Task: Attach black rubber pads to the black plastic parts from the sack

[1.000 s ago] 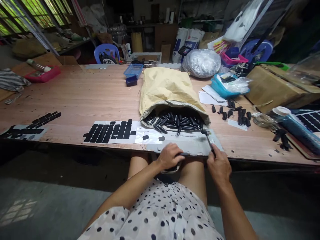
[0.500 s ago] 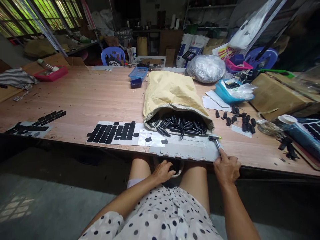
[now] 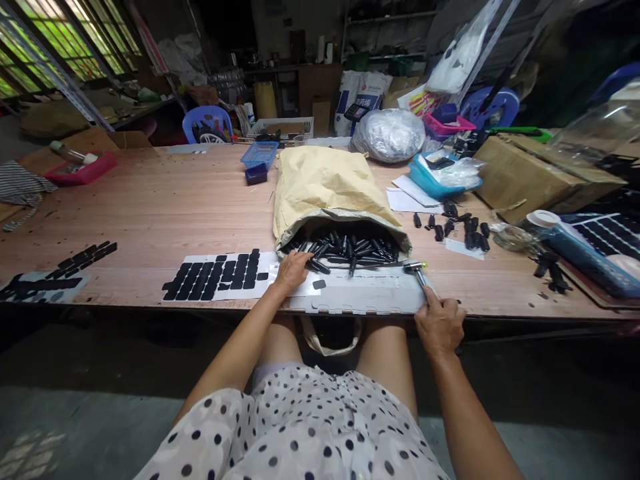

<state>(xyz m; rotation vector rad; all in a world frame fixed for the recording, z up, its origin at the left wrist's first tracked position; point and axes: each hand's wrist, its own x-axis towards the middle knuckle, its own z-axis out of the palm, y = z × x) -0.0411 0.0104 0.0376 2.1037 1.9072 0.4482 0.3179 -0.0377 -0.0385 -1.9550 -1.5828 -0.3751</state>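
Note:
My right hand is wrapped round the handle of a small hammer, whose head rests over the right end of a grey board along the table's front edge. My left hand reaches over the board's left end, fingers stretched toward several glossy black tube-like parts. Those parts spill from the mouth of a tan paper sack. Whether the left fingertips touch a part is hard to see. One small black rounded patch lies just right of the left wrist.
Rows of black patches lie on white sheets to the left. Loose black pieces, a teal basket and a cardboard box are on the right. A blue basket stands behind the sack.
My left hand has risen from my lap to the sack's mouth. My right hand still grips the hammer at the board's right end. The view has shifted slightly.

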